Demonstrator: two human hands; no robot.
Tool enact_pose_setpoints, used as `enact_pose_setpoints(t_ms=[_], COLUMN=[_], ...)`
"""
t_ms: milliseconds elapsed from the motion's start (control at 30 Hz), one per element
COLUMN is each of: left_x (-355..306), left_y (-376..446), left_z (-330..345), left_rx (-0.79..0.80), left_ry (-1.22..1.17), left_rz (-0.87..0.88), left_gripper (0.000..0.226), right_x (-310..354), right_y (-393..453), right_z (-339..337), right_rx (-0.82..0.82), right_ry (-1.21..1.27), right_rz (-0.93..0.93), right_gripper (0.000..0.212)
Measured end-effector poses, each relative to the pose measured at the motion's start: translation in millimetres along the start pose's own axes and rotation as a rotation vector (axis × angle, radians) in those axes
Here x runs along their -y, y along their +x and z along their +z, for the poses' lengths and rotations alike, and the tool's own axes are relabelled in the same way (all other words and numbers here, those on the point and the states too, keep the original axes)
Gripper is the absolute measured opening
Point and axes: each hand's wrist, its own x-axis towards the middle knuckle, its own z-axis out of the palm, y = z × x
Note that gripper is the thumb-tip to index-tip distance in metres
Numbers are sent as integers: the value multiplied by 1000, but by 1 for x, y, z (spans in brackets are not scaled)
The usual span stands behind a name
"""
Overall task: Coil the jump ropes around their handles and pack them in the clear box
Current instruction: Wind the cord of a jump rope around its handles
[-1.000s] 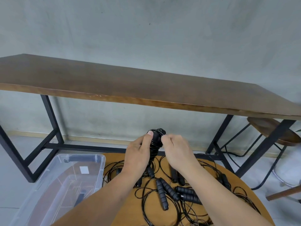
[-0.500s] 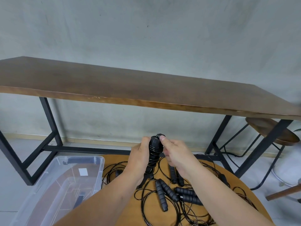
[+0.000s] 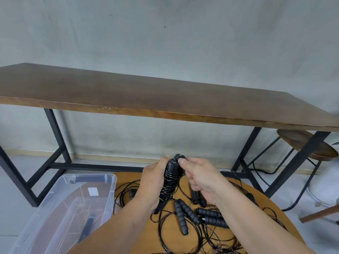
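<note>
Head view: my left grip (image 3: 153, 182) clenched the coiled handles (image 3: 170, 180) at center. My right grip (image 3: 200, 177) had shifted to pinching the rope end (image 3: 178, 158) at 12 o'clock, so this coil looked nearly finished. The box (image 3: 77, 182) waited at 8 o'clock.

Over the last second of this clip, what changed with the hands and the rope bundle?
Both hands lowered the coiled jump rope slightly. The right hand shifted from the bundle's side to pinch its top end; the left hand kept gripping the wrapped handles. The clear box and the loose ropes on the round table stayed put.
</note>
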Motion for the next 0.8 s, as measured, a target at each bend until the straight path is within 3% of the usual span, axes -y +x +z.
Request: enact_pose_setpoints(t_ms=[200,367,600,800], left_x=[4,15,26,31], left_y=[-5,-6,-11,-14], left_z=[17,31,40,47], left_rx=[-29,-40,87,63], left_ry=[-64,49,-58,-123], left_rz=[-99,-82,-105,-143], left_gripper=[27,59,94,68], right_x=[-11,-18,-22,-27], right_y=[-3,1,3,3], right_z=[-8,-12,-17,-25], right_rx=[32,-44,-52,-41], right_ry=[293,382,319,273], right_rz=[11,-30,-19,-17], right_gripper=[14,25,28,15])
